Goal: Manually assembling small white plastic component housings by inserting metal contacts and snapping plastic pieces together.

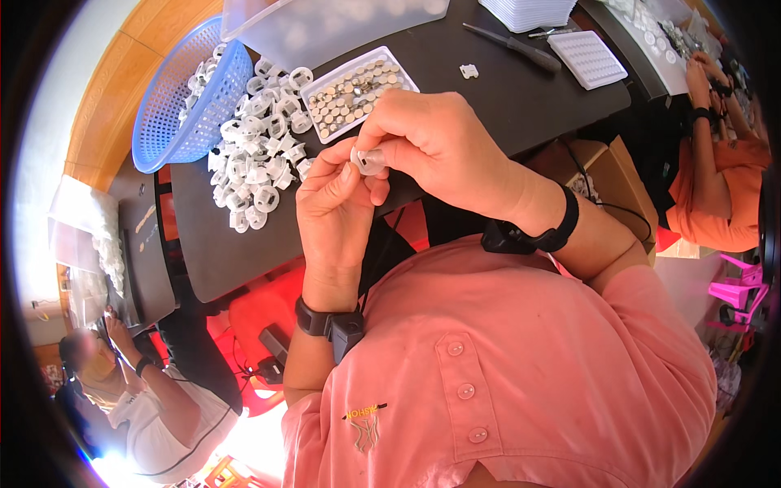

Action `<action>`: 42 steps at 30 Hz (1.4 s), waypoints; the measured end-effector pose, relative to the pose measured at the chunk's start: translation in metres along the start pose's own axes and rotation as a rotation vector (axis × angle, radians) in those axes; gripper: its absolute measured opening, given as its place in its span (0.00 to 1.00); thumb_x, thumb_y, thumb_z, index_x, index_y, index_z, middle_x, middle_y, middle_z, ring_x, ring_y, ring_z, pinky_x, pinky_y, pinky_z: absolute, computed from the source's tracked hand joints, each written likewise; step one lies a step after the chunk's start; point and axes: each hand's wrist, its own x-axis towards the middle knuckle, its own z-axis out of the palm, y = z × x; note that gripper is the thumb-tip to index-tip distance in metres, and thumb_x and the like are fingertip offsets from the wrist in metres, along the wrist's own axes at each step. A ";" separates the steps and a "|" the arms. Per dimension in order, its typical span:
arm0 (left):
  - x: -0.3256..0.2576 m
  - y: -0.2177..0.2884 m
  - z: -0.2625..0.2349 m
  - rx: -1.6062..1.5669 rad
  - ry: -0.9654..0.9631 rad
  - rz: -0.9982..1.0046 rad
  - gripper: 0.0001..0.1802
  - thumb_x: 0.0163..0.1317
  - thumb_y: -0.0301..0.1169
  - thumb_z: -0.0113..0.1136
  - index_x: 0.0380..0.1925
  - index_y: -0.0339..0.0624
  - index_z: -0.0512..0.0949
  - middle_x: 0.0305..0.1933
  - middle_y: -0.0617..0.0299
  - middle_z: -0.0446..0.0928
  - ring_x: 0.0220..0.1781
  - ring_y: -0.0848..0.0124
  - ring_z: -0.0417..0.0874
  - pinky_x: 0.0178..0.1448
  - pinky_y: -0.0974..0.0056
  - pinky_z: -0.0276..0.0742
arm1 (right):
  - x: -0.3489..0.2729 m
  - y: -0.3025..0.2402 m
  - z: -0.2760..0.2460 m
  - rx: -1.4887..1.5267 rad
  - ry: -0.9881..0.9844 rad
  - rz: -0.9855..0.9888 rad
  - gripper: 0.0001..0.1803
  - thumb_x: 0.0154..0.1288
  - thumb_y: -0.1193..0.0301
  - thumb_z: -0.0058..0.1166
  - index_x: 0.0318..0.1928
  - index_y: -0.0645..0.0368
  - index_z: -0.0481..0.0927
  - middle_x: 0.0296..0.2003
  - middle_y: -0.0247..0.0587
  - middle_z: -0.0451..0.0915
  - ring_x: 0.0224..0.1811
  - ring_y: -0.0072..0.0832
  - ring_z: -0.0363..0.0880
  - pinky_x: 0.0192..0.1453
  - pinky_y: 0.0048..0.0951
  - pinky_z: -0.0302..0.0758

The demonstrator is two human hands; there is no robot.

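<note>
In front of my chest, both hands meet at a small translucent white plastic housing [372,163]. My left hand [332,195] is closed on its near side, thumb and fingers pinching it. The fingertips of my right hand [451,142] press on the same housing from the right; whether they also hold a smaller piece is hidden. Just beyond my hands lies a shallow white tray [324,138] of round metal discs [329,110]. Left of it is a heap of similar white plastic housings [259,154] on the dark table [220,264].
A blue basket [154,122] with more housings leans by the heap. Behind stands a translucent bin [325,41]. Farther right are a dark-handled tool [525,53], a white tray [606,76] and a small white piece [469,71]. A cardboard box [626,183] and co-workers flank me.
</note>
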 end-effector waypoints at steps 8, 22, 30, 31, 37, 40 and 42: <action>0.001 0.000 0.006 0.015 0.018 0.004 0.16 0.66 0.24 0.61 0.52 0.28 0.78 0.45 0.49 0.82 0.41 0.63 0.81 0.39 0.64 0.75 | 0.010 -0.002 -0.008 -0.002 -0.151 0.062 0.03 0.62 0.83 0.58 0.33 0.63 0.79 0.27 0.41 0.81 0.27 0.28 0.84 0.31 0.26 0.77; -0.003 -0.003 0.006 0.089 0.005 0.043 0.15 0.65 0.26 0.64 0.49 0.29 0.78 0.44 0.51 0.82 0.39 0.65 0.80 0.39 0.64 0.75 | 0.001 -0.007 -0.003 0.013 -0.019 0.214 0.06 0.61 0.81 0.60 0.39 0.64 0.79 0.30 0.37 0.79 0.32 0.24 0.80 0.37 0.27 0.77; -0.004 0.000 0.011 0.107 -0.011 0.000 0.15 0.66 0.26 0.63 0.49 0.30 0.79 0.43 0.51 0.82 0.38 0.64 0.82 0.36 0.64 0.75 | 0.008 0.016 -0.015 0.590 -0.217 0.534 0.07 0.59 0.81 0.61 0.39 0.65 0.80 0.29 0.34 0.80 0.32 0.20 0.78 0.38 0.24 0.74; -0.003 0.000 0.011 0.097 -0.001 -0.006 0.15 0.66 0.26 0.63 0.49 0.30 0.79 0.43 0.51 0.82 0.38 0.64 0.82 0.36 0.64 0.75 | 0.006 0.012 -0.012 0.525 -0.184 0.517 0.07 0.59 0.81 0.61 0.38 0.65 0.80 0.29 0.33 0.80 0.31 0.19 0.77 0.38 0.23 0.74; -0.004 -0.001 0.011 0.156 -0.010 0.011 0.14 0.66 0.26 0.63 0.49 0.30 0.79 0.44 0.50 0.82 0.39 0.63 0.83 0.35 0.63 0.75 | 0.013 0.007 -0.018 0.483 -0.255 0.509 0.06 0.55 0.81 0.63 0.35 0.64 0.81 0.26 0.34 0.80 0.29 0.17 0.76 0.34 0.20 0.70; -0.006 0.002 0.011 0.195 -0.032 0.003 0.16 0.66 0.29 0.64 0.49 0.30 0.78 0.45 0.51 0.81 0.41 0.61 0.82 0.36 0.63 0.74 | 0.022 0.020 -0.022 0.559 -0.299 0.566 0.07 0.53 0.81 0.64 0.35 0.64 0.81 0.27 0.34 0.81 0.28 0.18 0.76 0.33 0.19 0.69; -0.006 0.000 0.008 0.184 -0.032 -0.019 0.18 0.66 0.32 0.65 0.50 0.31 0.78 0.46 0.51 0.80 0.42 0.60 0.81 0.36 0.64 0.71 | 0.016 0.016 -0.017 0.544 -0.256 0.547 0.07 0.54 0.80 0.64 0.35 0.64 0.81 0.27 0.35 0.81 0.28 0.18 0.77 0.34 0.20 0.71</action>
